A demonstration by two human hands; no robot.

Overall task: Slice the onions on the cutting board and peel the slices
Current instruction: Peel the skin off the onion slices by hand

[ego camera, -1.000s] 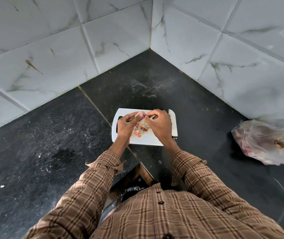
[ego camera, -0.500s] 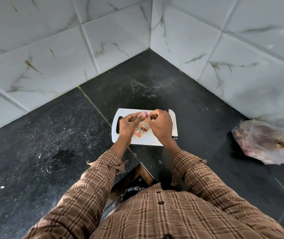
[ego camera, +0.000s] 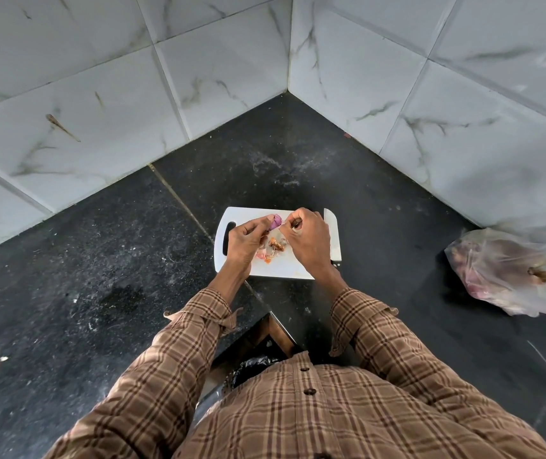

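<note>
Counter (ego camera: 99, 260), black and speckled, spreads out under both hands, and a clear plastic bag (ego camera: 510, 270) with onions in it lies well off to the right of the right hand. Under the hands sits the white cutting board (ego camera: 284, 268). A knife (ego camera: 333, 233) lies on the board just past the right hand, and no one holds it.

The left hand (ego camera: 243, 241) pinches a purple onion piece (ego camera: 275, 221) at its fingertips, up above the board. The right hand (ego camera: 308, 236) is curled shut and seems to pinch a thin bit of skin right beside it. Loose peels (ego camera: 273, 248) lie on the board between the two hands.

To peel well, I think the left hand should hold the piece steady while the right pulls the dry skin away slowly, so it comes off whole. The peel should drop onto the pile, away from the knife.
</note>
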